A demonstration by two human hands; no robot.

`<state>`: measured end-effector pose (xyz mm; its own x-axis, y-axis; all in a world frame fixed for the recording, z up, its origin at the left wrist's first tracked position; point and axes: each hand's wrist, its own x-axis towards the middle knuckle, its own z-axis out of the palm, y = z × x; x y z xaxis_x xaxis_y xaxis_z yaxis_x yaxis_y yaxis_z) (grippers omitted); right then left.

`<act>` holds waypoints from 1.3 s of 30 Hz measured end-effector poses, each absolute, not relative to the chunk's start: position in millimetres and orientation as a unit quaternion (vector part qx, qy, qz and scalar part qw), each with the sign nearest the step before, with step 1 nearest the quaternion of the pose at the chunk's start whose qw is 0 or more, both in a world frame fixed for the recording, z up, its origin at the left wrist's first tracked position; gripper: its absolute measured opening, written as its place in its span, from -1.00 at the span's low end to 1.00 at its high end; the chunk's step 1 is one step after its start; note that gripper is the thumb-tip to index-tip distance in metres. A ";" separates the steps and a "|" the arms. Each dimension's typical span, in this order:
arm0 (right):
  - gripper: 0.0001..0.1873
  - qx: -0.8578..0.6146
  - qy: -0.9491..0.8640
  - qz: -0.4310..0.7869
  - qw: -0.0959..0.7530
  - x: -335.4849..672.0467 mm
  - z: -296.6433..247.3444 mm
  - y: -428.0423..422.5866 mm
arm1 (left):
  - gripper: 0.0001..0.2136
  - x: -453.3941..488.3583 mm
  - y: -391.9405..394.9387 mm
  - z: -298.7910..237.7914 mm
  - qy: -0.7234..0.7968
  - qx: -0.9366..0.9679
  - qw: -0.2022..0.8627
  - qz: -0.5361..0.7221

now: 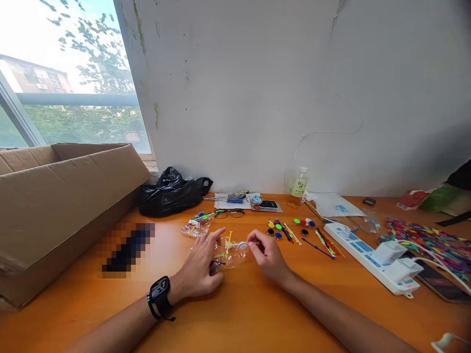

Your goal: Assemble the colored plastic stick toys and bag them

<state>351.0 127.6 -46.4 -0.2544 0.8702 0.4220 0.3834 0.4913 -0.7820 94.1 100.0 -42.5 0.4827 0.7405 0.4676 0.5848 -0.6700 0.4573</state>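
Note:
My left hand (201,262) wears a black watch and lies over a clear plastic bag (233,260). Its fingers are stretched out, and some small dark and blue pieces show partly beneath it. My right hand (268,255) is closed in a pinch at a white round piece (243,245) with a thin white stem, at the bag's right side. A yellow stick (230,237) stands out beyond the bag's far edge. How far the white piece sits inside the bag is hard to tell.
Coloured discs (278,236) and sticks (291,233) lie right of my hands. A filled clear bag (198,223) and glasses (229,213) sit behind. A power strip (368,257), bottle (298,188), black bag (171,193) and cardboard box (69,206) stand around.

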 end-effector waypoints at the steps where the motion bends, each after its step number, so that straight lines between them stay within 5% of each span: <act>1: -0.84 -0.427 -0.732 0.279 0.451 351.2 -45.1 128.1 | -0.06 94.7 99.6 -42.1 0.389 0.852 0.113 0.333; 18: -0.78 -0.365 -0.748 0.373 0.410 332.3 -37.1 101.5 | -0.10 101.4 87.8 -32.2 0.328 0.882 0.089 0.326; 28: -0.81 -0.285 -0.826 0.307 0.377 328.9 -44.3 84.1 | -0.14 97.2 90.7 -36.6 0.285 0.890 0.157 0.319; 39: -0.77 -0.404 -0.739 0.206 0.499 342.7 -42.6 110.9 | -0.21 96.7 90.5 -35.5 0.284 0.881 0.184 0.331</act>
